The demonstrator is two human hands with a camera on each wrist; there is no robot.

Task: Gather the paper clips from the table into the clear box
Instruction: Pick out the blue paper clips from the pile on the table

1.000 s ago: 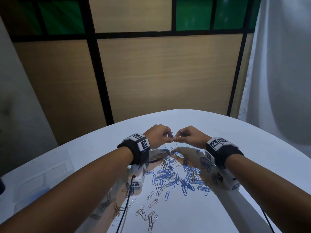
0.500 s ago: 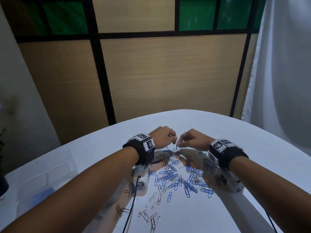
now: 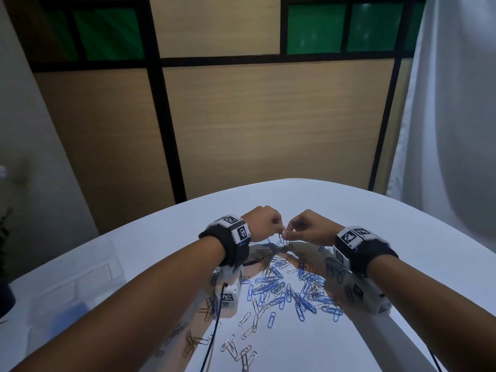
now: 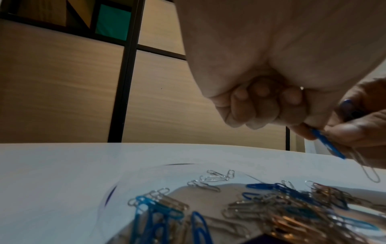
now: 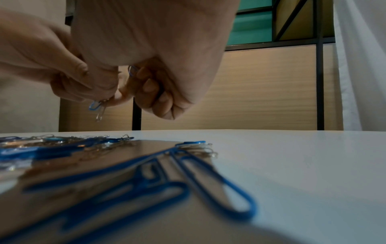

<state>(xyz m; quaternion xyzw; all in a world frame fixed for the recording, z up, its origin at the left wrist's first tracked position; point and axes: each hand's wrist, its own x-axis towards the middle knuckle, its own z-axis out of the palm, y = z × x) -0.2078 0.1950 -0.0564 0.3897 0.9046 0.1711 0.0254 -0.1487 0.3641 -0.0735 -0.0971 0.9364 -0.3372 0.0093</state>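
Both hands hover together above a pile of blue and silver paper clips [image 3: 290, 288] on the glossy white table [image 3: 402, 237]. My left hand [image 3: 281, 233] has its fingers curled, and thumb and forefinger pinch a blue clip [image 4: 325, 143]. My right hand [image 3: 288, 234] meets it fingertip to fingertip and pinches a silver clip [image 4: 367, 171] that dangles beside the blue one [image 5: 95, 104]. Another blue clip [image 5: 132, 71] sits inside the right hand's curled fingers. A faint rectangular outline [image 3: 80, 285] shows at the table's left; I cannot tell whether it is the clear box.
More silver clips [image 3: 241, 350] lie scattered nearer to me. A black cable [image 3: 212, 334] runs down from the left wrist. A wood-panelled wall with black framing [image 3: 268, 130] stands behind the table, and a white curtain [image 3: 451, 130] hangs at the right.
The two hands have stayed joined and sunk slightly towards the pile. The pinched clip, earlier sticking up between the fingertips, now hangs below them.
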